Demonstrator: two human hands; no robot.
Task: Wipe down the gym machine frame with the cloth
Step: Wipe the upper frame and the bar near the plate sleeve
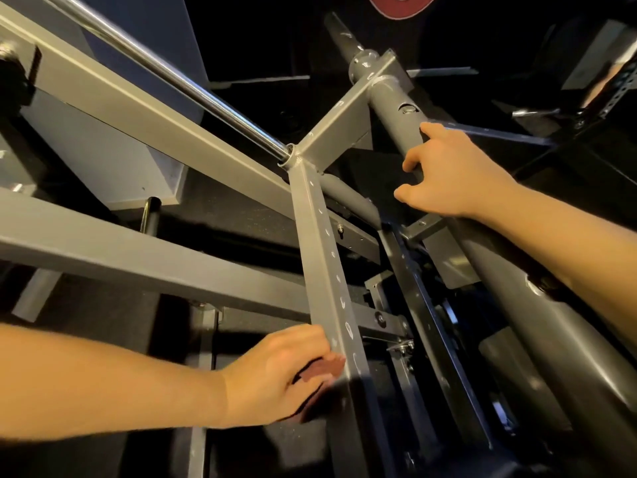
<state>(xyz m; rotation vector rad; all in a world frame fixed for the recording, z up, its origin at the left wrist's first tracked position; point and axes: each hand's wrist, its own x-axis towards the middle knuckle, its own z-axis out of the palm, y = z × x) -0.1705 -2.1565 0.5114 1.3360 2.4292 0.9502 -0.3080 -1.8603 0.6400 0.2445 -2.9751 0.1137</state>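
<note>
Two bare hands are on the grey machine frame. Near and left, the left hand curls its fingers round a reddish-brown cloth and presses it against the left face of a square post punched with a row of holes. Farther off to the right, the right hand hooks its fingers over a thick round tube; its thumb is hidden. A chrome bar slants in from the far left to the joint atop the post.
</note>
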